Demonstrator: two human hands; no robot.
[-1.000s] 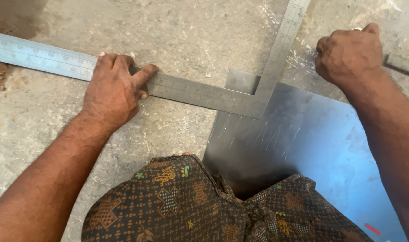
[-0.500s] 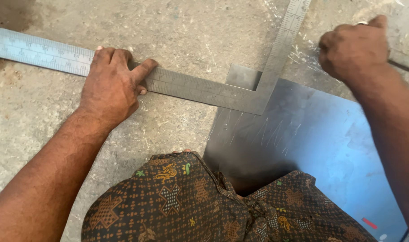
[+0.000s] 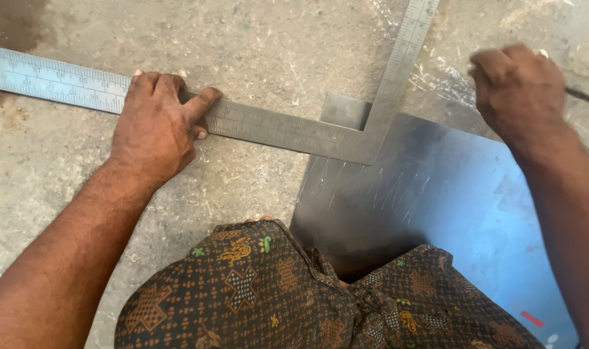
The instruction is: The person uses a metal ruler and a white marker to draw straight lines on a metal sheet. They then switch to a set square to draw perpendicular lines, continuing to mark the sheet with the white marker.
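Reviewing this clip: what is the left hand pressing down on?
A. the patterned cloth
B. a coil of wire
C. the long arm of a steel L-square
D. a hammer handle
C: the left hand lies flat on the long arm of the steel square, whose corner sits on the metal sheet on the concrete floor.

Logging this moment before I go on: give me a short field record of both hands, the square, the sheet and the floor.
left hand: pressed flat on the long arm of the steel square
right hand: closed into a fist beside the square's short arm; blurred, whatever it holds is hidden
square: corner lies on the metal sheet
sheet: flat on the concrete floor, scratched near the square
patterned cloth: bottom of view, overlapping the sheet's near edge
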